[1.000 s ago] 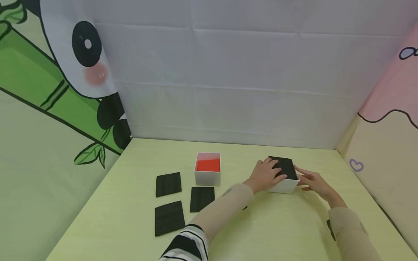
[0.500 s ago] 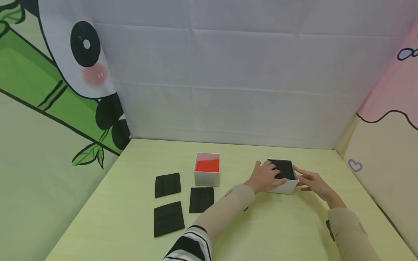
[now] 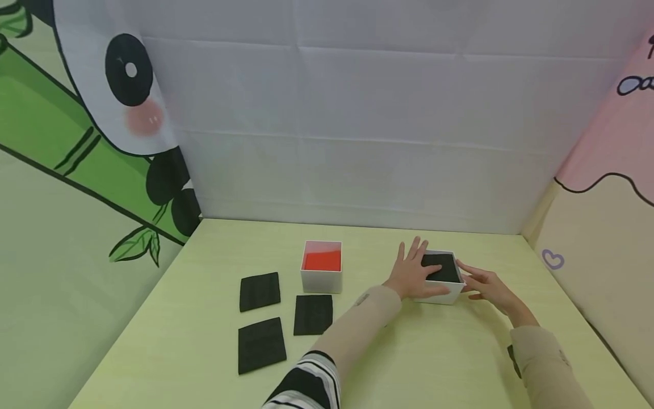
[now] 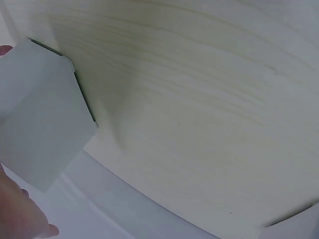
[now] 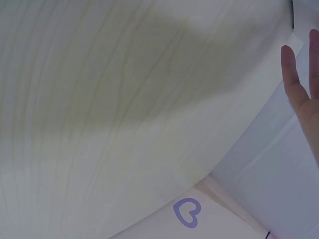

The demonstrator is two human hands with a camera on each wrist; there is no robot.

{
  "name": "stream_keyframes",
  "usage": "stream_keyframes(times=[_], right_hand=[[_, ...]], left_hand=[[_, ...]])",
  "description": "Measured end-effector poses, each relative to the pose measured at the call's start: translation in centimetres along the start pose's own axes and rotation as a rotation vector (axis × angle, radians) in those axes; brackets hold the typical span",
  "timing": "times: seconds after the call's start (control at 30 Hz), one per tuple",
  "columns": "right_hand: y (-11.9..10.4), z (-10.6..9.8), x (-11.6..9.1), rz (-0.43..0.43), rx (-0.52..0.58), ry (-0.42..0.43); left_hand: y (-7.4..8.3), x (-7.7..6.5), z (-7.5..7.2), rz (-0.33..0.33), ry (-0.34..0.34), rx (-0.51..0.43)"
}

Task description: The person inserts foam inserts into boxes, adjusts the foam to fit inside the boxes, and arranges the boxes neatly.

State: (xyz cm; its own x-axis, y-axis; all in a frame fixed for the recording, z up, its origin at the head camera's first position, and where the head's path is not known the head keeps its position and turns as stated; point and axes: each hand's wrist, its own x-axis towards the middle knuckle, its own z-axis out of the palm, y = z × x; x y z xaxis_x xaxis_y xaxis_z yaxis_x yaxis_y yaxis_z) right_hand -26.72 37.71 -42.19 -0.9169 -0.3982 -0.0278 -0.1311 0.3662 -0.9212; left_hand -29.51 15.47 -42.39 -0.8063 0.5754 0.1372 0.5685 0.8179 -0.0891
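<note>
Two beige sleeves (image 3: 352, 335) reach over the pale worktop (image 3: 419, 369), the person being at six o'clock on its dial; three black squares lie flat and apart, the nearest square (image 3: 262, 345) toward eight o'clock, the middle square (image 3: 313, 314) closer to the centre, the far square (image 3: 259, 291) at nine; of the two hands, the right hand (image 3: 487, 287) has its fingers loosely extended, their tips at the three o'clock wall of an open white box (image 3: 439, 293); the left hand (image 3: 409, 278) is spread wide over that box's nine o'clock side, though whether it presses down I cannot tell; the box stands toward two o'clock, a black sheet (image 3: 447, 270) lying inside it; farther off, toward eleven, a second white box (image 3: 322, 281) contains a red piece (image 3: 323, 261); beyond rises a creased pale backdrop (image 3: 327, 113), with a panda-like drawing (image 3: 129, 71) at ten.
</note>
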Motion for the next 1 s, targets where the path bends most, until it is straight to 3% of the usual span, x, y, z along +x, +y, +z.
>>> stream_keyframes(times=[0.27, 0.43, 0.7, 1.0], right_hand=[[-0.2, 0.0, 0.3, 0.01, -0.009, 0.007], [-0.4, 0.0, 0.3, 0.012, -0.018, 0.018], [-0.3, 0.1, 0.2, 0.029, -0.01, 0.026], [0.2, 0.0, 0.1, 0.022, -0.006, 0.013]], left_hand=[[0.8, 0.4, -0.9, -0.073, -0.072, -0.02], [1.0, 0.4, -1.5, -0.078, -0.064, 0.01], [0.4, 0.8, -1.0, -0.06, -0.014, 0.032], [0.3, 0.6, -0.8, -0.113, -0.084, 0.022]])
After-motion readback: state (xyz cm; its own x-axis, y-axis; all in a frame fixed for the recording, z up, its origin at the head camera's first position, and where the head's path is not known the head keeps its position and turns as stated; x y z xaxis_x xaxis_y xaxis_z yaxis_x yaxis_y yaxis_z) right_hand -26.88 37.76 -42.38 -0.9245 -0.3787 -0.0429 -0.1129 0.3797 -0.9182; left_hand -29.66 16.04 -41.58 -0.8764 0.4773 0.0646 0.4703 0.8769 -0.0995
